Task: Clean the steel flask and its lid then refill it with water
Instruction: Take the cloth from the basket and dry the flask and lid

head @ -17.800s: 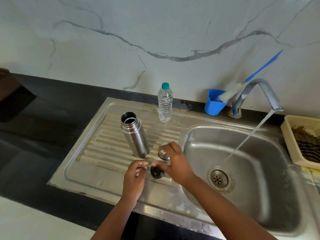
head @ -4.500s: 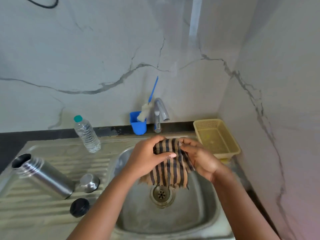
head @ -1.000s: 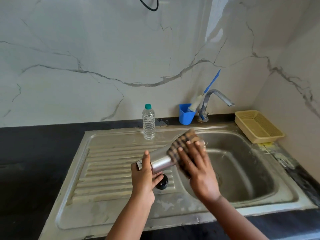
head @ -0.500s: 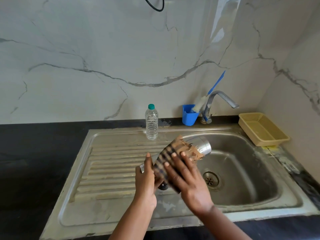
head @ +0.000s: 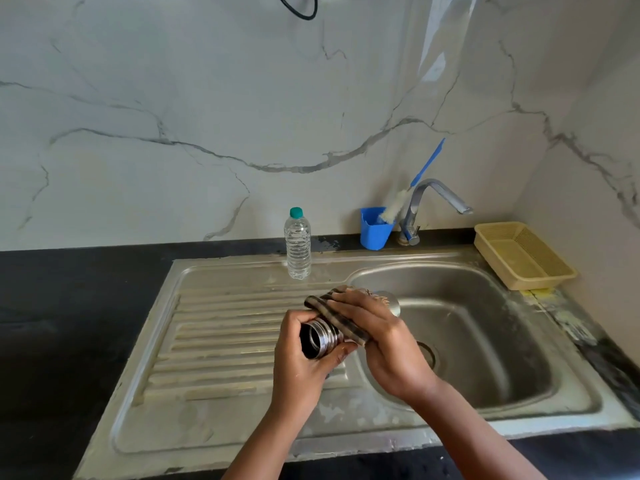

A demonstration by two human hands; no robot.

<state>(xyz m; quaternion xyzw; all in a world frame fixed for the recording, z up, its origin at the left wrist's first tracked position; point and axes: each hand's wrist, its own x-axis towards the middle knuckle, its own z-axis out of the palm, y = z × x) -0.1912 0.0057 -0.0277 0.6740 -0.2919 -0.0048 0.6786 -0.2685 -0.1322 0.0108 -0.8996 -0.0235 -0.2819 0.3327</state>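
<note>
While both hands grip it, ribbed steel flask under striped cloth.

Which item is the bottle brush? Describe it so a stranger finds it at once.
Start at the steel tap behind the sink basin. Just left of it a blue cup stands on the dark counter, and the bottle brush leans out of it. Nothing else there has white bristles and a thin blue handle slanting up the marble wall.
</note>
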